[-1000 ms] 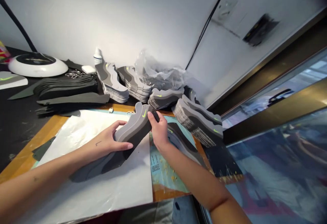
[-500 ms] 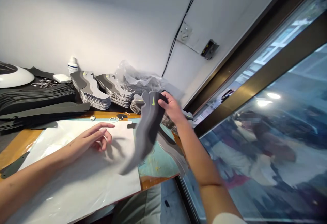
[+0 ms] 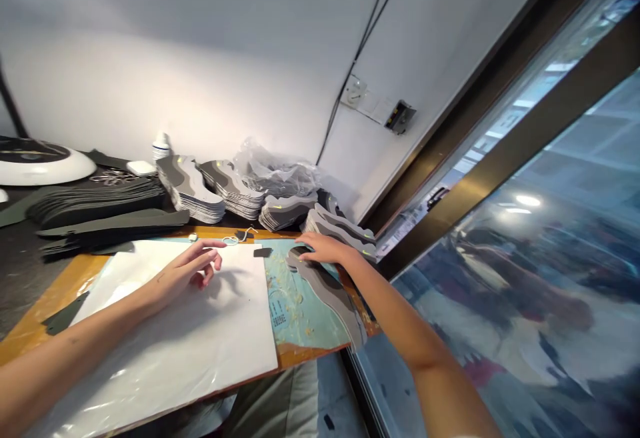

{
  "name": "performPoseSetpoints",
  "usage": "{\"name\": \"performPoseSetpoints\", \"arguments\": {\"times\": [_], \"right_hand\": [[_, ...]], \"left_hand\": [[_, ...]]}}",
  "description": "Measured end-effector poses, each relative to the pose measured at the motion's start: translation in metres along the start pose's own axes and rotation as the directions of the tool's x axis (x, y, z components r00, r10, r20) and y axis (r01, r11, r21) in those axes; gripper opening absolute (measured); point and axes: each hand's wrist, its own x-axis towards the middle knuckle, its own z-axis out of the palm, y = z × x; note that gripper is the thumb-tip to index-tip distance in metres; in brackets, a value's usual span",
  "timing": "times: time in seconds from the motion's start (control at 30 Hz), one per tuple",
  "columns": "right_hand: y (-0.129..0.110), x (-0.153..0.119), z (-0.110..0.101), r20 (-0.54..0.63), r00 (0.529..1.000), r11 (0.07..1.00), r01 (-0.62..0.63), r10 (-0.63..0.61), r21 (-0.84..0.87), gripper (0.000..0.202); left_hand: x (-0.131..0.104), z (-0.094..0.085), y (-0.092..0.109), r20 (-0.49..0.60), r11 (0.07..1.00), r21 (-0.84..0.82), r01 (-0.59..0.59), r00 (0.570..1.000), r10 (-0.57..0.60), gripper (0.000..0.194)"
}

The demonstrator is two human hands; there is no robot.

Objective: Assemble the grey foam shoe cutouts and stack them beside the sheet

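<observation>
My left hand hovers over the white sheet, its fingers loosely bent and apart, holding nothing. At the right edge of the table, my right hand is at the upper end of a wavy two-tone grey piece, thumb and fingers apart, with the thumb by its dark end. That piece lies flat, overlapping others, on the pale blue surface. Just behind my right hand is a stack of similar pieces with yellow-green marks. A small dark piece rests at the sheet's upper right corner.
Along the wall stand more grey stacks, a crumpled clear bag and a white bottle. Dark strips are piled at left, near a white lamp base. A window frame borders the right.
The grey piece my right hand held up is now down on the pieces at the right, and that hand has lowered and opened. My left hand has barely moved; the view has shifted slightly.
</observation>
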Motion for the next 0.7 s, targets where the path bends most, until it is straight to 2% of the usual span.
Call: {"name": "performPoseSetpoints", "arguments": {"times": [0.1,0.17,0.23,0.3,0.4,0.47,0.57,0.63,0.7], "right_hand": [[-0.016,0.004,0.005,-0.074,0.996,0.997,0.053,-0.057,-0.060,0.047],[-0.030,0.015,0.011,-0.131,0.982,0.989,0.127,-0.137,-0.081,0.046],[-0.046,0.028,0.021,-0.255,0.929,0.962,0.244,-0.267,-0.121,0.037],[-0.062,0.041,0.033,-0.344,0.853,0.920,0.369,-0.392,-0.133,0.027],[-0.081,0.052,0.054,-0.451,0.767,0.880,0.463,-0.456,-0.103,0.020],[-0.088,0.054,0.065,-0.450,0.745,0.855,0.510,-0.492,-0.091,0.019],[-0.090,0.053,0.075,-0.401,0.735,0.818,0.572,-0.547,-0.067,0.017],[-0.090,0.052,0.077,-0.398,0.736,0.811,0.583,-0.548,-0.038,0.016],[-0.089,0.052,0.076,-0.412,0.736,0.812,0.584,-0.536,-0.013,0.017]], "left_hand": [[-0.004,0.006,0.007,-0.044,0.999,-0.036,-0.038,0.998,0.036,0.040],[-0.002,0.008,0.016,-0.112,0.998,0.018,-0.068,0.991,0.069,0.037],[0.003,0.002,0.025,-0.208,0.996,0.083,-0.040,0.976,0.056,0.037],[0.008,-0.017,0.035,-0.260,0.983,0.181,0.006,0.965,0.042,0.039],[0.003,-0.065,0.053,-0.314,0.922,0.382,0.071,0.948,0.057,0.038],[-0.010,-0.107,0.063,-0.381,0.833,0.536,0.136,0.920,0.095,0.032],[-0.042,-0.178,0.074,-0.521,0.660,0.690,0.299,0.838,0.165,0.028],[-0.067,-0.221,0.075,-0.608,0.551,0.717,0.427,0.770,0.195,0.035],[-0.090,-0.256,0.071,-0.661,0.460,0.717,0.524,0.721,0.209,0.047]]}}
